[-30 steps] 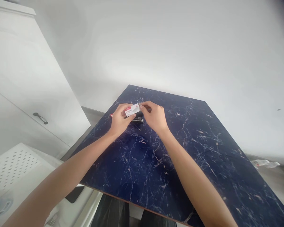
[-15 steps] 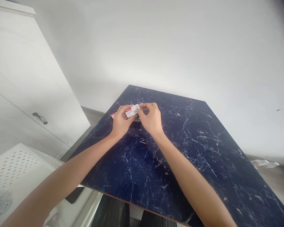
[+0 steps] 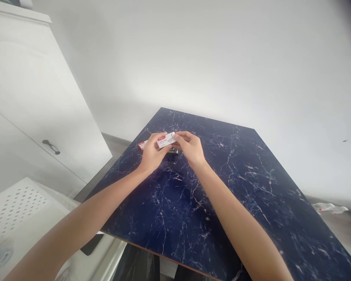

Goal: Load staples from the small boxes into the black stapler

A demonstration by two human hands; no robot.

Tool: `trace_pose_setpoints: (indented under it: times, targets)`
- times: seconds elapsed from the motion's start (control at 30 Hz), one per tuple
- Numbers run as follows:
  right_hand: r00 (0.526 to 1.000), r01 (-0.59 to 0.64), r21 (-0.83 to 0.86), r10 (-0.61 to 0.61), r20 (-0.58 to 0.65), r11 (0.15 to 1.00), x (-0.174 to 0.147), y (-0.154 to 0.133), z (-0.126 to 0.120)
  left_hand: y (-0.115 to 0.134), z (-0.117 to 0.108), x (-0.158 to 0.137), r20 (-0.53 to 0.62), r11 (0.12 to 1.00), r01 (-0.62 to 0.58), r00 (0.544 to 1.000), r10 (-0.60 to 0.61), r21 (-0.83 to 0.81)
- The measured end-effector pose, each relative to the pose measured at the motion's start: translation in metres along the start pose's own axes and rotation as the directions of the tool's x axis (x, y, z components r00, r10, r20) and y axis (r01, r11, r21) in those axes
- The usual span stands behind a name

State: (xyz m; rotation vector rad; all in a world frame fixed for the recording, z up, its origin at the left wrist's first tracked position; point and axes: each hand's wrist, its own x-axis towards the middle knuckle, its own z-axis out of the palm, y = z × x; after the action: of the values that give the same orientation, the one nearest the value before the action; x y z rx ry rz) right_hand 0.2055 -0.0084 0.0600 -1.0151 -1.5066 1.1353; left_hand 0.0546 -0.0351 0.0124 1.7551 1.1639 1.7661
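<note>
A small red and white staple box is held above the table between my two hands. My left hand is closed round its left end, thumb along the lower edge. With thumb and fingertips, my right hand pinches the box's right end. Under the hands lies a dark object with a shiny metal edge, mostly covered, so its kind is unclear. Another red and white box rests on the table just left of my left hand, partly hidden by it.
The dark blue marbled table stands close to a white wall. A white cabinet is at the left. Below it are a white perforated surface and a dark flat object. White plastic lies beyond the table's right edge.
My right hand has shifted slightly right, and its fingers now pinch the box's end corner. More of the dark object below shows. The view has tilted a little.
</note>
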Motion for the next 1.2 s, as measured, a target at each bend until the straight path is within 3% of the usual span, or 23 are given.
trace_pose_setpoints:
  times: [0.23,0.4,0.63,0.77,0.87,0.97,1.03,1.13,1.2]
  targets:
    - [0.996,-0.094,0.051,0.094,0.0,0.994,0.002,0.001,0.001,0.0,0.0,0.0,0.095,0.998,0.068,0.993,-0.066,-0.013]
    - [0.998,-0.055,0.101,0.058,-0.025,0.993,0.003,0.006,0.002,-0.001,-0.002,0.001,0.124,0.992,0.111,0.987,-0.103,-0.057]
    - [0.994,-0.033,0.17,0.05,-0.093,0.985,0.001,0.01,0.007,-0.003,-0.001,-0.001,0.085,0.984,0.167,0.983,-0.162,-0.061]
    - [0.995,-0.062,0.273,0.08,-0.054,0.96,-0.006,0.005,0.015,-0.002,0.001,-0.003,0.035,0.99,0.14,0.99,-0.139,-0.018]
    - [1.0,-0.022,0.281,0.021,0.005,0.959,-0.011,0.004,0.023,0.003,-0.001,-0.002,-0.02,0.994,0.1,0.995,-0.099,0.053]
    - [0.996,0.021,0.12,-0.031,0.085,0.992,-0.01,0.004,0.022,0.008,-0.012,0.008,-0.05,0.98,0.097,0.995,-0.089,0.174]
    - [0.998,0.039,-0.074,-0.035,0.056,0.997,-0.005,0.004,0.014,0.007,-0.025,0.019,-0.058,0.941,0.104,0.994,-0.09,0.322]
    - [0.997,0.05,-0.389,-0.069,-0.034,0.92,0.004,0.007,-0.006,-0.005,-0.046,0.034,-0.081,0.768,0.113,0.994,-0.08,0.631]
    - [0.995,0.058,-0.582,-0.093,-0.031,0.811,0.008,0.012,-0.018,-0.017,-0.057,0.04,-0.025,0.626,0.115,0.988,-0.151,0.771]
